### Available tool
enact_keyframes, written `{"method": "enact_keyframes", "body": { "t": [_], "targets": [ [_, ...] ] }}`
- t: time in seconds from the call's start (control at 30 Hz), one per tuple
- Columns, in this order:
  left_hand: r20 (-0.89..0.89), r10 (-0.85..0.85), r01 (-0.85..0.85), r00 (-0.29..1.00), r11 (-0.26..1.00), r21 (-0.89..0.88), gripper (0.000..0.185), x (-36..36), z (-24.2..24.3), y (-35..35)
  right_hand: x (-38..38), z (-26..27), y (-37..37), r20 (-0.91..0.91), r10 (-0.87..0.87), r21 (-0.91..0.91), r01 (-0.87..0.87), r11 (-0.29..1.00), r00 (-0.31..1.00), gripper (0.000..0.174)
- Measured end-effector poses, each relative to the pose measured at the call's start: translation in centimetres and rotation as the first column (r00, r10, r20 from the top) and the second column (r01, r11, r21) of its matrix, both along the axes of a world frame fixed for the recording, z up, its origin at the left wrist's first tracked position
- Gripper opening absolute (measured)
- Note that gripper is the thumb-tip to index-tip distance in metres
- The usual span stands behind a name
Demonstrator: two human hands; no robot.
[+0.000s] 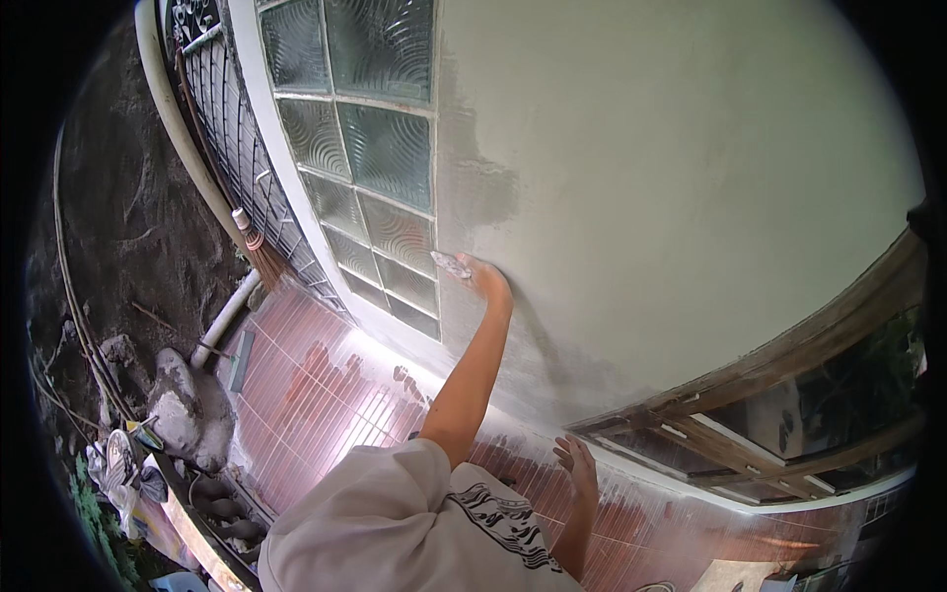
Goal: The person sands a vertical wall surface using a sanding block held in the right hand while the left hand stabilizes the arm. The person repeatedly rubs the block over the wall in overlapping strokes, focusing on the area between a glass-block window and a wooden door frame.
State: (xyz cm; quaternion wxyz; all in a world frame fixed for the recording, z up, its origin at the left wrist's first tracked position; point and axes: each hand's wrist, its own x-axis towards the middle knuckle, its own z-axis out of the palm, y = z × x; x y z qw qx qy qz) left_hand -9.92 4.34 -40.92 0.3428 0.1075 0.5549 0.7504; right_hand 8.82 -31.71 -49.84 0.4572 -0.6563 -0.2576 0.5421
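My left hand (484, 280) is raised against the pale green wall (666, 163), beside the edge of the glass-block window (388, 155). It grips a small, whitish, dusty piece (452, 265); its material cannot be told. A darker grey, uneven patch (484, 185) of the wall lies above that hand, along the window edge. Lower and to the right, my right hand (579, 468) is held above the floor near the wall's foot, fingers apart, holding nothing.
White dust covers much of the red tiled floor (296, 385). A broom (263, 255) leans by the metal grille at left, near a push-broom head or squeegee (241, 361). Rocks (177, 399) border the floor. A wood-framed window (740, 436) stands at right.
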Motion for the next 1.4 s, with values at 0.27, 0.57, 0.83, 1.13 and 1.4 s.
{"method": "enact_keyframes", "body": {
  "t": [0.27, 0.57, 0.83, 1.13, 1.4],
  "targets": [
    [-0.318, 0.086, -0.072, 0.944, 0.996, 0.058, 0.075, 3.3, 7.4, -1.9, 1.4, -0.8, -2.2, -0.003, -0.045, -0.106, 0.045, 0.993, 0.999, 0.05],
    [-0.631, 0.247, 0.003, 0.735, 0.93, 0.368, 0.067, 2.9, 6.6, -1.0, 2.4, 0.5, 3.2, 0.119, 0.111, 0.021, -0.114, 0.993, 0.987, 0.052],
    [0.291, 0.007, 0.024, 0.957, 0.995, -0.101, 0.066, -1.2, -3.9, 2.5, 1.3, -3.8, 0.4, -0.014, 0.049, -0.057, -0.05, 0.997, 0.999, 0.05],
    [-0.489, 0.24, -0.049, 0.839, 0.927, 0.372, 0.065, 2.1, 13.5, -0.9, 2.0, -5.5, -0.7, 0.011, -0.07, -0.023, 0.07, 0.997, 0.998, 0.045],
    [-0.824, 0.562, 0.562, 0.066, 0.662, 0.497, 0.06, 8.7, 12.3, -4.8, 1.3, -4.2, 0.4, 0.024, -0.034, 0.083, 0.032, 0.996, 0.999, 0.046]
  ]
}}
